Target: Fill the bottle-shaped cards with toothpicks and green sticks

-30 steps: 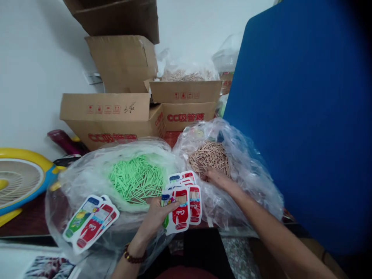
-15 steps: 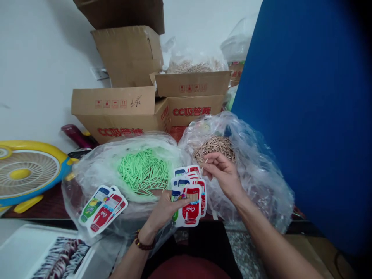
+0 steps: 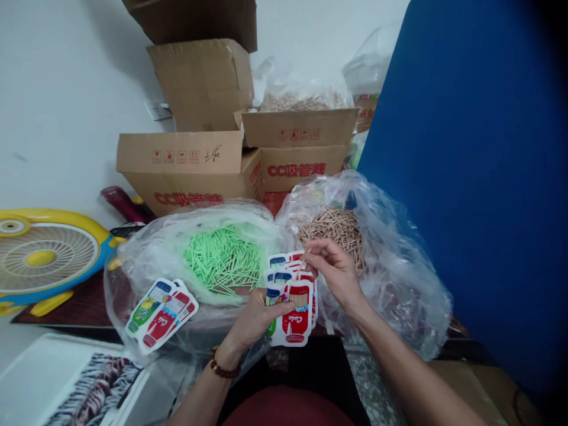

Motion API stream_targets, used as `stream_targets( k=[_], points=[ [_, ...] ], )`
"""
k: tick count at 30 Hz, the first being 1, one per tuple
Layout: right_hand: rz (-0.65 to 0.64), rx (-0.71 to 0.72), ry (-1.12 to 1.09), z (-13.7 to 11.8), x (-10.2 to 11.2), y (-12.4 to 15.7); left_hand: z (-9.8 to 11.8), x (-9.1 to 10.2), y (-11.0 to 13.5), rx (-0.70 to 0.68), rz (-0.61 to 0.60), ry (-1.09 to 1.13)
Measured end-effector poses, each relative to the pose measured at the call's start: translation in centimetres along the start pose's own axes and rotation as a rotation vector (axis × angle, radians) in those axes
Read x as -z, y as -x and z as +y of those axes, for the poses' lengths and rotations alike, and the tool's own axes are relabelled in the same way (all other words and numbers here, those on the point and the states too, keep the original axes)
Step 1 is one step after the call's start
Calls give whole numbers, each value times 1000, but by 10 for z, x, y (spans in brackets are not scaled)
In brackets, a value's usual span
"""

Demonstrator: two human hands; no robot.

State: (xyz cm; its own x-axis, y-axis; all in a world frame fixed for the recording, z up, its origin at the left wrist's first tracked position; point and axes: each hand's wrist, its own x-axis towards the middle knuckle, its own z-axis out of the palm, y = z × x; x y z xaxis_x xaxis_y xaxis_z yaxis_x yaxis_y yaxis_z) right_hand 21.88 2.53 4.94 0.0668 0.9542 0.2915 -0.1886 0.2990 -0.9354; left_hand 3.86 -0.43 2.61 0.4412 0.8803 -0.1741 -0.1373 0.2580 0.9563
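Observation:
My left hand [image 3: 256, 319] is closed around a fanned stack of printed candy packs [image 3: 296, 322] shaped like drink bottles, red "Cola" beside green and blue. Brown sticks show in the window of the front pack. Between the thumb and fingertips of my right hand [image 3: 332, 266] is a thin brown candy stick [image 3: 300, 266], its lower end at the packs. Behind my right hand lies a heap of brown candy sticks [image 3: 339, 228] in a clear plastic bag. Left of it, a second bag holds a heap of green candy sticks [image 3: 224, 257].
More bottle-shaped packs [image 3: 162, 313] lie on the left bag's front edge. A yellow and blue fan [image 3: 53, 257] stands at the left. Open cardboard boxes [image 3: 181, 157] fill the back, one holding bagged sticks. A blue panel [image 3: 465, 177] rises at the right. A white box [image 3: 39, 361] sits front left.
My right hand has moved slightly left and the stick now reaches down over the packs. My left hand still holds the stack. The whole view has shifted a little.

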Motion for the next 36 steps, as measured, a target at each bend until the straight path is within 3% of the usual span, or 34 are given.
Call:
stream_targets(
  k=[12,24,36],
  points=[
    [-163,-130,112,12,6,2,-11,3,-4,91,44,45],
    [-28,-61,138,15,13,7,-12,-1,-4,121,56,126],
    [-171,-132,148,15,24,5,-12,-5,-4,116,102,164]
  ],
)
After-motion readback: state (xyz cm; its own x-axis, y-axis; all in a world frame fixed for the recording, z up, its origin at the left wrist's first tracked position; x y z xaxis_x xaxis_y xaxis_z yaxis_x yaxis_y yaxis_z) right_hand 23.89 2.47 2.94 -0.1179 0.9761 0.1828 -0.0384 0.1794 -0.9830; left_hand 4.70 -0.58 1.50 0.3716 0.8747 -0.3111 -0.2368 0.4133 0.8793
